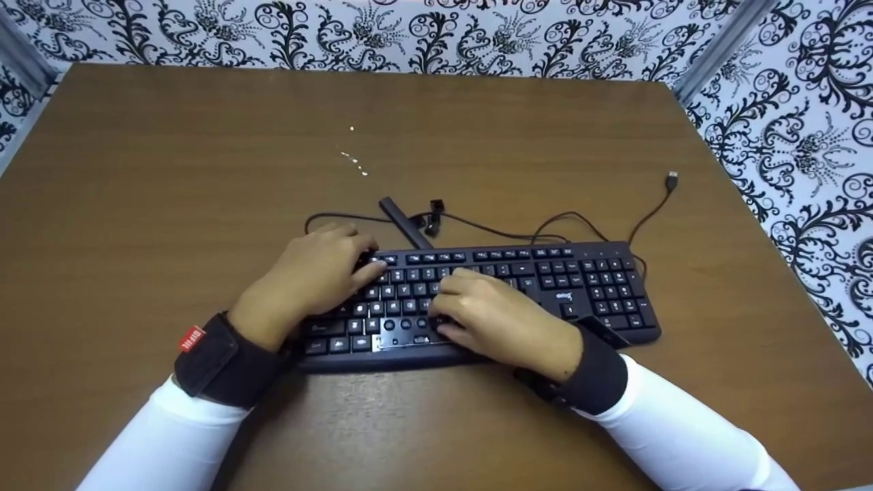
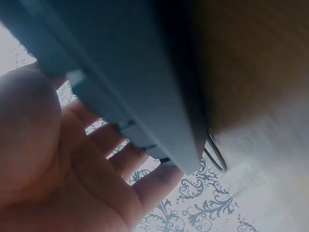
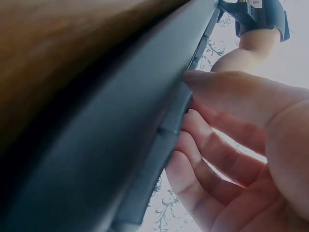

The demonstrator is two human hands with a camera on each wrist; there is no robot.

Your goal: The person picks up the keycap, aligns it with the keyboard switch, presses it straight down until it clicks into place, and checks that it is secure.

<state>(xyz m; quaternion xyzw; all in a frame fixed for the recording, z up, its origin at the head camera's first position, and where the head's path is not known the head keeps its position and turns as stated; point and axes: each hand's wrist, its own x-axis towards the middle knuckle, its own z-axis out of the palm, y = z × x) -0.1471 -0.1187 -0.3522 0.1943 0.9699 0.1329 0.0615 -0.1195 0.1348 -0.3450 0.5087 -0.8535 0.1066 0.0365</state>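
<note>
A black keyboard (image 1: 566, 295) lies flat on the wooden table, slightly angled. Over its upper left keys is my left hand (image 1: 327, 269), fingers mostly hidden from above. In the left wrist view, that hand's loosely bent fingers (image 2: 157, 183) meet the keys. My right hand (image 1: 501, 317) sits over the middle keys with bent fingers. Its thumb is at the lower rows, and the right wrist view has its fingertips (image 3: 181, 166) against the key tops. Neither hand grips anything. A glossy rectangular patch (image 1: 399, 339) with round keys shows among the lower left rows.
Behind the keyboard runs a black cable (image 1: 484, 227) with a small dark clip (image 1: 434, 218); its USB plug (image 1: 672, 181) lies at right. A dark narrow bar (image 1: 406, 221) sticks out behind the top edge. Small white specks (image 1: 354, 161) lie farther back on the table (image 1: 204, 157).
</note>
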